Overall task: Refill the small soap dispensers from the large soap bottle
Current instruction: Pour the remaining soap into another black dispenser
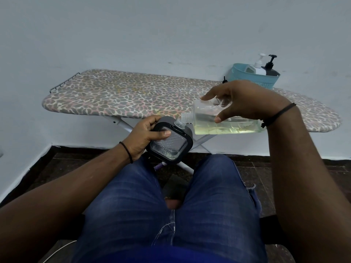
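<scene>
The right hand grips a large clear plastic bottle, tipped nearly flat, pale yellowish soap pooled along its lower side, its threaded neck meeting the small dispenser. The left hand clasps that squarish, round-cornered dispenser, black-framed with a quilted clear face, above denim-clad knees. Behind, a leopard-print ironing board carries a ribbed turquoise basket of pump bottles.
</scene>
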